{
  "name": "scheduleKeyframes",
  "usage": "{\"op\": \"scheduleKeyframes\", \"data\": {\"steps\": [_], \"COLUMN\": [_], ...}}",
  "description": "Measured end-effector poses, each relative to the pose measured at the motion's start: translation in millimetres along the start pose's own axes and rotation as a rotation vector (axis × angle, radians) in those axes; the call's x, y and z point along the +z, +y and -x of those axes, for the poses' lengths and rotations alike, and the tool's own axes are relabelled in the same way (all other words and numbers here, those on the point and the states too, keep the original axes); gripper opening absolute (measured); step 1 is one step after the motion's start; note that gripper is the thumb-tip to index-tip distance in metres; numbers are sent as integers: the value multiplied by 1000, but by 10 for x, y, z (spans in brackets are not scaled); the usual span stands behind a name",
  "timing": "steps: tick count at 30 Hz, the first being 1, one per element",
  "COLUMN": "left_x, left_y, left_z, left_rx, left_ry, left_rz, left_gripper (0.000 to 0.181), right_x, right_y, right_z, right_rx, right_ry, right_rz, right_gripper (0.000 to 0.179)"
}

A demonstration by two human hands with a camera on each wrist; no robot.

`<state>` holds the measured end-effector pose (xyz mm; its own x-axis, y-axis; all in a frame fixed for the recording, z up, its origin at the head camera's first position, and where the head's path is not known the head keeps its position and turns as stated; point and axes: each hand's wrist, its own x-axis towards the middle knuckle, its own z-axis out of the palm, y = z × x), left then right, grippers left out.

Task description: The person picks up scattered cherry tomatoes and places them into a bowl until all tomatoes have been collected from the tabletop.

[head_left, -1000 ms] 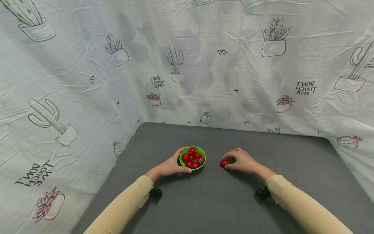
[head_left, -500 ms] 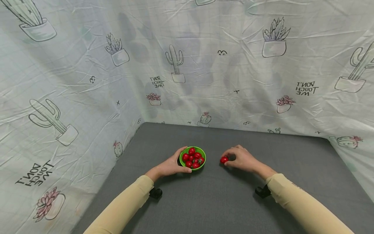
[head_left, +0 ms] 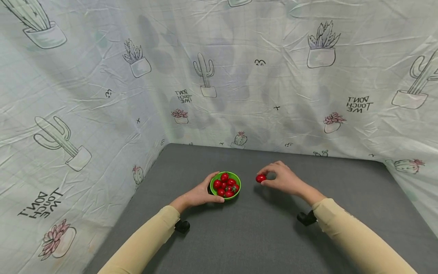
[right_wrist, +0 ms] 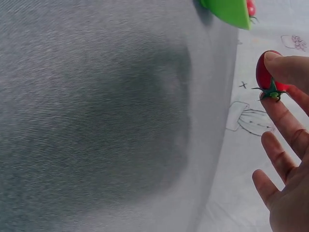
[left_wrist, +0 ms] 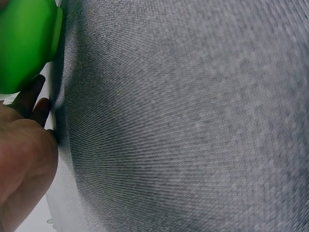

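Observation:
A green bowl (head_left: pixel 211 189) stands on the grey table, filled with several red cherry tomatoes (head_left: pixel 224 185). My left hand (head_left: pixel 200 193) holds it from the left side, thumb at the near rim and fingers round the far side. In the left wrist view, the bowl's outer wall (left_wrist: pixel 29 43) shows above the palm. To the right of the bowl, my right hand (head_left: pixel 283 179) pinches one cherry tomato (head_left: pixel 261 178) between thumb and fingers, raised off the table. Its green stem cap (right_wrist: pixel 273 93) points down in the right wrist view, where the other fingers are spread.
A grey cloth-covered table (head_left: pixel 239 236) lies beneath both hands. Behind it and to the left hangs a pale curtain (head_left: pixel 232 95) printed with cacti. Black wrist cameras are strapped below each sleeve, the right one (head_left: pixel 306 218) close over the table.
The right hand has lifted the cherry tomato off the table, moving it up and slightly left. The left hand and the bowl have stayed where they were.

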<state>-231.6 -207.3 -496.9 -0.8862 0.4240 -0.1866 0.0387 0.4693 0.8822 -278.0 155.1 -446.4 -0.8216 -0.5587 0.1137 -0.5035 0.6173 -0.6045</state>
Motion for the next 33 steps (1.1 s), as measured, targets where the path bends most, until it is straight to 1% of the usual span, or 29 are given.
{"op": "scheduleKeyframes", "data": {"steps": [4,10,17,22,33], "left_x": [-1,-4,-4,-3,-4], "left_y": [8,1,12,16,15], "left_z": [3,-3,7,12,0], "left_rx": [0,-7,-15,-10,-13], "left_ry": [2,2,1,2,-1], "left_rz": [5,-10,-12,-12,6], "left_gripper": [103,104,107,108,107], "right_x": [-37,-77,-101,-66,68], "right_y": [-46,-132,-270,-354,-497], "right_z": [-38,-88,-148,-220,-423], "right_rx": [3,-30,-45,-76,-107], "right_ry": [-3,13,2,-2,-25], "right_rz": [-12,-20,-40,-45,-69], "right_gripper": [26,27,28,30,30]}}
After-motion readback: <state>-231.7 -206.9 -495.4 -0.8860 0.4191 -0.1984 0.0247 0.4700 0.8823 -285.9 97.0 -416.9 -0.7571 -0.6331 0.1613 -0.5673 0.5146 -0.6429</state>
